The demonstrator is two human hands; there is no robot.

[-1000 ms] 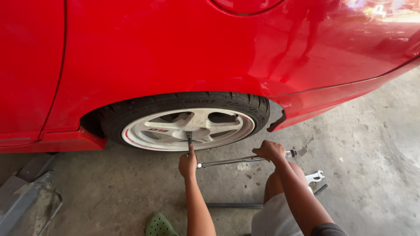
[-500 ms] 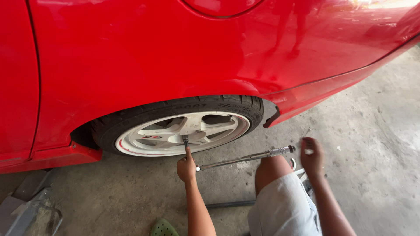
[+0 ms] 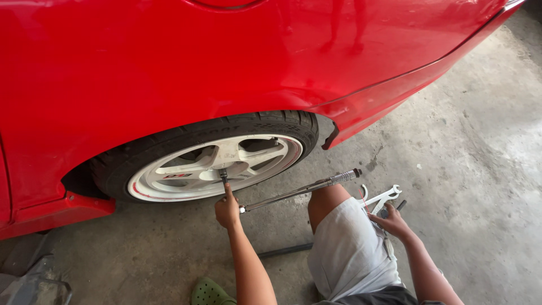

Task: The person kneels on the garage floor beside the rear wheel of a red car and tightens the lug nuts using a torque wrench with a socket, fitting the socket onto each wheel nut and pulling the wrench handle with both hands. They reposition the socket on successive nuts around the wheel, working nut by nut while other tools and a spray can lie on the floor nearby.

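Left hand (image 3: 227, 210) is closed around the head end of a long torque wrench (image 3: 299, 190), forefinger stretched up along the short socket extension (image 3: 223, 175) that runs to the wheel's hub. Whether the socket sits on a nut is hidden behind the extension tip and the spokes. Right hand (image 3: 392, 221) is well apart from the left, lowered to the concrete floor (image 3: 474, 169) beside the bent knee, fingers curled over a dark handle (image 3: 400, 205); what that handle belongs to cannot be told, and how tightly the fingers grip it is hard to make out.

Slim, polished metal forms the wrench shaft, ending in a knurled grip with a dark cap near the knee. Just beyond the right hand lies a white open-ended spanner (image 3: 382, 197), partly covered by the hand.

White alloy wheel (image 3: 212, 166) with broad flat spokes and a thin red rim stripe sits inside a black rubber tyre (image 3: 271, 124), its upper part hidden under the glossy red car body (image 3: 226, 62), which is cut off at the top and left edges. Grey shorts (image 3: 347, 248) cover the thigh. A green perforated clog (image 3: 210, 292) shows at the bottom edge, half cut off. The floor is rough, stained and grey. A dark bar (image 3: 285, 249) lies on it, running under the leg.
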